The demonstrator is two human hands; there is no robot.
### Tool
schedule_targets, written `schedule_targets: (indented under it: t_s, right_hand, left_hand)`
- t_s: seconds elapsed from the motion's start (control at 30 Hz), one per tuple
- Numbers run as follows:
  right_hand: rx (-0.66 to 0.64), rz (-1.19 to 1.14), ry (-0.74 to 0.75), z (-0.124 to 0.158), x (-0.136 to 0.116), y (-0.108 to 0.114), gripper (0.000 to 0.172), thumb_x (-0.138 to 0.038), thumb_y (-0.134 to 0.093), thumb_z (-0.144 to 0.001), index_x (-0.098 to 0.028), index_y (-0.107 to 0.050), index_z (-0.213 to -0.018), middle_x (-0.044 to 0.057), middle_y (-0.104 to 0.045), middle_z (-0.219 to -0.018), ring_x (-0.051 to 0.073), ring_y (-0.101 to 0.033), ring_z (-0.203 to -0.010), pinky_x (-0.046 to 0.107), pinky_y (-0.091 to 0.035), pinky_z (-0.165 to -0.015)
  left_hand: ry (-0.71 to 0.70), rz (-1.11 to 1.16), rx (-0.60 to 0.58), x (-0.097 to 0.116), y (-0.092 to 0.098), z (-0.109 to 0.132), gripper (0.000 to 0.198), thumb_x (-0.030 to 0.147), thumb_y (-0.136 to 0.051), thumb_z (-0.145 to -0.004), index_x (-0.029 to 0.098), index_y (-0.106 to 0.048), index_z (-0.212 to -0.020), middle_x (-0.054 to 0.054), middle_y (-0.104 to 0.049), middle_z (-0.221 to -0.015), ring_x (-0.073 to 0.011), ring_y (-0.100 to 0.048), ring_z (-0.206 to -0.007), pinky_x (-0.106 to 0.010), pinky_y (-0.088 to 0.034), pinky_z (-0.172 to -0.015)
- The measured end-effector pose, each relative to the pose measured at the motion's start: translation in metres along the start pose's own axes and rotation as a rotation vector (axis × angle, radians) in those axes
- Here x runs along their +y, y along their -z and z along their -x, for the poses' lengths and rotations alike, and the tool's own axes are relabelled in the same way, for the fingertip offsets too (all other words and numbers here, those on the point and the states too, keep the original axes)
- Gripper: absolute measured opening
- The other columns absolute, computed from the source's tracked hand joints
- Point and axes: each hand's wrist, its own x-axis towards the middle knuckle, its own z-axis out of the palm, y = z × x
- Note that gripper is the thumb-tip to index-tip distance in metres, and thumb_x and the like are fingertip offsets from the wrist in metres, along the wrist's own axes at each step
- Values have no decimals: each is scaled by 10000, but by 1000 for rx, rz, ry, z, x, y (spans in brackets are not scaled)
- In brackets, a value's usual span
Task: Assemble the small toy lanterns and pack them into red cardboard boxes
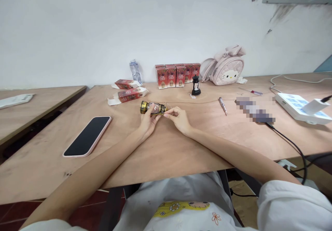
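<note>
A small gold and black lantern (153,107) lies on its side on the wooden table (166,144). My left hand (148,121) is closed round its underside and holds it. My right hand (177,118) pinches the lantern's right end with thumb and forefinger. Both forearms rest on the table.
A black phone in a pink case (88,135) lies at left. Two open red boxes (128,91), a row of red boxes (177,74), a water bottle (135,71), a black lantern (196,85), a pink bag (225,68), two screwdrivers (222,105), a white power strip (301,108) and a black cable (290,142) lie beyond.
</note>
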Motion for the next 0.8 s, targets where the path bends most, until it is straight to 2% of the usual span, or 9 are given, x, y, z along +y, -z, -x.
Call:
schedule_targets:
  t_s: [0.23, 0.47, 0.67, 0.73, 0.8]
  right_hand:
    - [7, -3, -12, 1, -2, -1, 133, -315, -755, -677, -204, -709, -733, 11, -660, -798, 131, -617, -685, 310, -523, -726]
    - [-115, 19, -74, -1, 1, -2, 169, -322, -767, -647, -192, -674, -699, 12, -709, -748, 148, -636, -678, 328, -523, -739]
    - [-168, 37, -50, 4, -10, -1, 238, -391, -753, -668, -196, -616, -669, -3, -668, -662, 159, -649, -658, 336, -526, -722]
    - [-148, 22, -28, 6, -15, 0, 269, -414, -737, -684, -195, -589, -737, -2, -669, -722, 149, -649, -650, 319, -526, -700]
    - [-92, -24, -26, 8, -18, 1, 317, -447, -691, -726, -198, -549, -861, 22, -679, -889, 130, -658, -640, 300, -526, -672]
  left_hand:
    - [17, 14, 23, 1, -2, 0, 123, 194, -663, -785, 154, -603, -884, -36, -687, -826, -144, -661, -783, -259, -563, -764]
    - [52, 15, 26, 2, 1, -4, 168, 256, -671, -773, 165, -584, -884, -30, -670, -815, -139, -646, -761, -250, -560, -734]
    - [60, 12, 58, 3, -1, -3, 123, 272, -612, -807, 162, -586, -856, -11, -657, -768, -118, -624, -682, -220, -545, -651]
    - [71, 12, 56, 5, -3, -2, 124, 289, -583, -825, 167, -591, -842, -7, -655, -762, -118, -620, -672, -214, -537, -633]
    - [85, 11, 55, 7, -4, 0, 128, 304, -574, -827, 178, -597, -827, -3, -653, -758, -120, -620, -674, -211, -531, -630]
